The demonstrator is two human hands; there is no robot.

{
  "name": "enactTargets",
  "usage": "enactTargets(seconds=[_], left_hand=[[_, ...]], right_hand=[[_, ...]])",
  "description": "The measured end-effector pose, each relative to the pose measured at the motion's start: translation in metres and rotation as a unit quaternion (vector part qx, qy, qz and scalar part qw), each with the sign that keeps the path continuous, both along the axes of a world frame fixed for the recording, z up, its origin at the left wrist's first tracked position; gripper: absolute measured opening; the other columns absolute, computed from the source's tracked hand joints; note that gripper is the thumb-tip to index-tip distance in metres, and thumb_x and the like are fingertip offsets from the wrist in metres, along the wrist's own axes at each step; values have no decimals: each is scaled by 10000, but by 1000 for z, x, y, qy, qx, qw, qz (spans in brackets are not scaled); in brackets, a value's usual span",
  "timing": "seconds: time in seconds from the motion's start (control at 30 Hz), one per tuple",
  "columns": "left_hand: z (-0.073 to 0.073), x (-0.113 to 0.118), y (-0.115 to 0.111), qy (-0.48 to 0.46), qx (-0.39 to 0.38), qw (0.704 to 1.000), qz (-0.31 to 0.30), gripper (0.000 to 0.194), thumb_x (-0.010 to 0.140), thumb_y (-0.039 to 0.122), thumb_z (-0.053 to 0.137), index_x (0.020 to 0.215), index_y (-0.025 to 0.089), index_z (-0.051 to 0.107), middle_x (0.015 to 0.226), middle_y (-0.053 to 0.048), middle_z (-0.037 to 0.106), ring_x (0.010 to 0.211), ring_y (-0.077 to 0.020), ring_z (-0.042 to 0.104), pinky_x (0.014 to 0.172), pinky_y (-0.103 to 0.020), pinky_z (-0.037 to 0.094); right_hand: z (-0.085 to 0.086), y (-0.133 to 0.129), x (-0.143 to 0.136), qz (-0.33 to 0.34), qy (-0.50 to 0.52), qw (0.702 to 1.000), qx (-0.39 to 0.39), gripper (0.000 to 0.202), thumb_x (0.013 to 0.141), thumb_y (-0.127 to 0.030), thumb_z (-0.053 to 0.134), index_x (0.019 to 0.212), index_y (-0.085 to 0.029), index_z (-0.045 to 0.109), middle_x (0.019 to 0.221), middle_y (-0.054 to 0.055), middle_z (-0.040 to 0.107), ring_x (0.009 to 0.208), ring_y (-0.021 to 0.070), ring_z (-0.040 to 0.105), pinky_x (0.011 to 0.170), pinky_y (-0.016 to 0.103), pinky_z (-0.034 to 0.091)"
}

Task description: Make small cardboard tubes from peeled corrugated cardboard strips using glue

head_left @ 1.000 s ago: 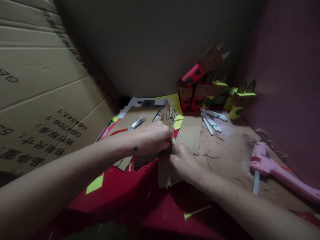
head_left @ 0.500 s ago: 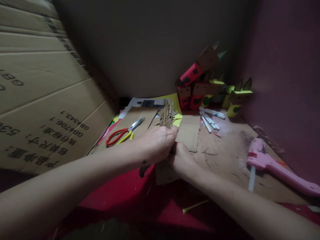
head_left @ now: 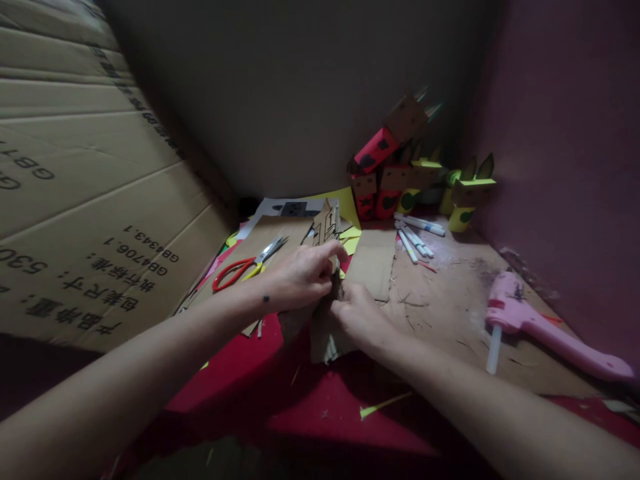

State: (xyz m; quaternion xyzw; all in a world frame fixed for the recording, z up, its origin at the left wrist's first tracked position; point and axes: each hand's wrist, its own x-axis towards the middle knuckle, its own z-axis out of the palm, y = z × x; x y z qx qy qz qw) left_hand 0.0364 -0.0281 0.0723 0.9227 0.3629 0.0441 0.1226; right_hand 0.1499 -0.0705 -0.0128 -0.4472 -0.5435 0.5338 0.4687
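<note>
My left hand (head_left: 313, 273) has its fingers curled round a piece of cardboard (head_left: 327, 227) with black printed marks, which stands up from the work surface. Close beside it, my right hand (head_left: 360, 312) pinches the lower part of the cardboard near a torn edge. Below the hands a cardboard flap (head_left: 327, 337) hangs over the red cloth. Scissors with red handles (head_left: 233, 273) lie left of my left hand, blades pointing away. A flat cardboard strip (head_left: 373, 263) rests just beyond my right hand.
A big printed carton (head_left: 100, 200) leans at the left. White markers (head_left: 414, 240) and several cardboard figures (head_left: 385, 193) stand or lie at the back right. A pink glue gun (head_left: 540, 327) lies at the right, on a brown board (head_left: 450, 300).
My hands have moved slightly apart, and my left hand has turned, its index finger now raised over the cardboard. More of the flap below shows. The whole view has shifted a little.
</note>
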Motion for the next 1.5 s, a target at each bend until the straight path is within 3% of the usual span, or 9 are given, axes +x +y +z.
enactTargets(seconds=[0.13,0.3,0.53,0.7,0.83,1.0,1.37,1.5], left_hand=[[0,-5,0,-22,-16,1000,0,391,680,40,460,1057,139,496,636,29,593,598,-108,491,594,-226,359],[-3,-10,-2,-37,-14,999,13,379,696,50,463,1066,128,495,680,8,619,624,-114,515,603,-230,371],[-7,-12,1,-42,-11,999,9,412,673,43,463,1070,147,499,641,37,579,593,-107,488,587,-229,369],[-10,-18,10,-103,-128,986,-18,439,663,36,454,1086,141,506,634,39,539,578,-91,454,551,-209,355],[-9,-23,18,-148,-257,955,-27,449,655,34,448,1084,152,509,603,53,481,514,-68,378,469,-195,277],[-5,-25,25,-176,-354,918,-30,420,661,41,477,1067,142,513,577,62,433,491,-60,324,459,-204,238],[1,-28,35,-173,-414,893,-37,379,691,31,511,1049,150,542,554,70,401,483,-58,303,464,-199,230],[4,-32,43,-165,-431,887,-32,385,695,45,522,1061,160,545,573,66,425,479,-56,325,461,-188,250]], right_hand=[[0,1,2,-26,10,1000,-7,66,671,-205,463,686,-170,518,631,-12,489,614,131,430,550,254,336],[2,1,4,-56,-13,998,33,248,764,-353,414,588,-181,451,574,-29,396,585,119,373,534,250,302],[-2,4,0,-64,-92,992,56,268,771,-302,389,527,-208,329,513,-55,305,508,97,286,479,246,221],[-5,6,-1,-69,-105,989,76,248,767,-284,380,537,-212,324,520,-53,320,521,104,309,494,251,226],[-3,4,0,-58,-99,990,78,260,782,-309,375,548,-211,319,530,-55,308,529,103,313,502,247,239],[0,1,1,-51,-87,992,71,259,784,-303,381,548,-207,337,544,-50,296,544,106,305,510,246,236],[1,-2,1,-53,-45,997,29,276,786,-314,417,547,-207,328,544,-56,268,521,97,272,484,237,224],[2,-2,2,-45,-23,999,12,244,779,-316,430,568,-199,400,528,-55,321,515,101,318,487,236,255]])
